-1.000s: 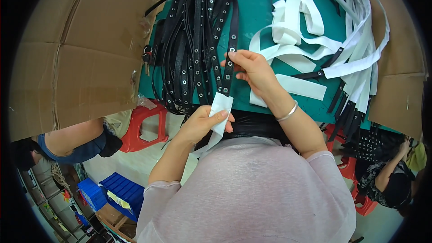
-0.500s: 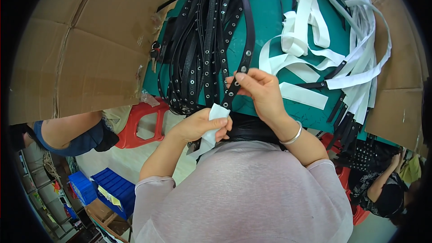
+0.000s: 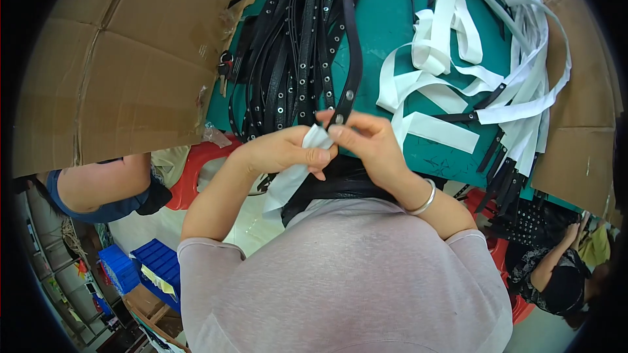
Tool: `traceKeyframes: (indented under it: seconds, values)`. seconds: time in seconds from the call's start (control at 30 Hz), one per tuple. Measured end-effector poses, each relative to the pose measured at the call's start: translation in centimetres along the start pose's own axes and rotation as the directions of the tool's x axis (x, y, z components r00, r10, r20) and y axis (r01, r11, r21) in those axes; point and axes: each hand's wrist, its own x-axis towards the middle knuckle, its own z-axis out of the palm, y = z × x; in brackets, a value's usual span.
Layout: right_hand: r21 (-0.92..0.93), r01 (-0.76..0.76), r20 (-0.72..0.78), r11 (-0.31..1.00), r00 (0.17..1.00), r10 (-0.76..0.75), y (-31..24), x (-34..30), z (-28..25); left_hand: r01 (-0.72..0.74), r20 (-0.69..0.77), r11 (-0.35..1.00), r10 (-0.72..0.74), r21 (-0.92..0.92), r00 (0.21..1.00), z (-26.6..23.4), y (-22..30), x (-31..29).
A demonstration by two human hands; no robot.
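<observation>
Close in front of my body, my left hand [image 3: 288,149] pinches a white strip [image 3: 288,186] whose loose end hangs below the fingers. My right hand [image 3: 369,137] is closed on a black belt [image 3: 352,72] with metal eyelets, near its end. The two hands almost meet, and the white strip lies against the belt's end there; how far it wraps round is hidden by the fingers. Just beyond, a thick bundle of black eyeleted belts [image 3: 288,59] spreads over the green table [image 3: 386,19].
White strips [image 3: 435,46] lie loose right of the belts. Farther right is a pile of black belts with white-wrapped ends [image 3: 523,91]. Cardboard [image 3: 144,65] walls the left side, with keys [image 3: 225,68] beside it. A red stool [image 3: 186,180] and co-workers sit at both sides.
My right hand has slid down the belt toward my left hand, and the belt's end is now covered by fingers and strip. The left elbow has swung outward.
</observation>
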Motion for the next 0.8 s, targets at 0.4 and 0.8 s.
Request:
traceKeyframes:
  seconds: [0.4,0.8]
  values:
    - [0.317,-0.124,-0.052,0.940,0.988,0.148,0.7,1.4,-0.1,0.054,-0.039,0.977,-0.063,-0.209,0.997,0.2,-1.2,1.3]
    - [0.118,-0.150,0.040,0.982,0.988,0.146,-0.5,1.2,0.8,0.057,-0.144,0.918,-0.122,-0.392,0.982,1.7,-1.1,0.9]
